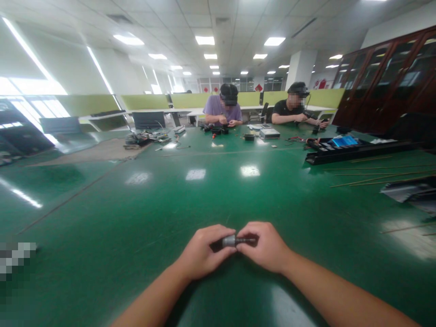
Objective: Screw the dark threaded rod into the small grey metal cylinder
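Note:
Close in front of me, above the green table, I hold a small silver metal cylinder [229,240] with a thin dark shaft [251,240] running out to the right. It looks like a small motor, but the exact kind is not clear. The thumb and fingers of my left hand [203,250] close around the cylinder's body. With fingertips pinched, my right hand [267,247] grips the shaft near where it meets the cylinder. The two hands nearly touch, and the piece lies about level between them. Fingers partly hide both ends.
Across the green tabletop [170,204] two people [223,106] sit handling parts. Dismantled electronics [143,137] lie at the far left, and a flat metal box [269,133] stands at the back. On the right are a long black rail [357,152], thin rods [378,177] and dark metal pieces [412,190].

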The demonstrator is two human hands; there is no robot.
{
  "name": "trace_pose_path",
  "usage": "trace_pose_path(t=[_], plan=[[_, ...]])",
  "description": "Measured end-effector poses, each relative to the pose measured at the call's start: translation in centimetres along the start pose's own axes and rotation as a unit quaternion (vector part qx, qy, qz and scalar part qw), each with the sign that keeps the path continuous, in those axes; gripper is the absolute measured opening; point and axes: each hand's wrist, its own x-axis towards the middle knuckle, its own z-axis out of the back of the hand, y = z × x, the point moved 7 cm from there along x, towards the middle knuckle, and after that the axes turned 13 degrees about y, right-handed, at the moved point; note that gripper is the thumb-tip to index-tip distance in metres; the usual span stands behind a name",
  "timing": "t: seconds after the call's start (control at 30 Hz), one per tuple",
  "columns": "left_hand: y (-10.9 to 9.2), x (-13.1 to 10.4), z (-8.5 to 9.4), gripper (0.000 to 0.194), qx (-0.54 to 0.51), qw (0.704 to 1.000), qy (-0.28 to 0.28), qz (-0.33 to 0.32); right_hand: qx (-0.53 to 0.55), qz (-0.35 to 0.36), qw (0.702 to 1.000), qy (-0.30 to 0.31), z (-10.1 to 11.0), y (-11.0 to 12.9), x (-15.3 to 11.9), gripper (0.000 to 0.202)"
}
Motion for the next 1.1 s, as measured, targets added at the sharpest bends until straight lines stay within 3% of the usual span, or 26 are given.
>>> trace_pose_path(t=[1.1], plan=[[-0.01,-0.92,0.11,0.027,0.094,0.994,-0.05,-0.005,-0.004,-0.005,1.0,-0.005,0.31,0.14,0.01,0.007]])
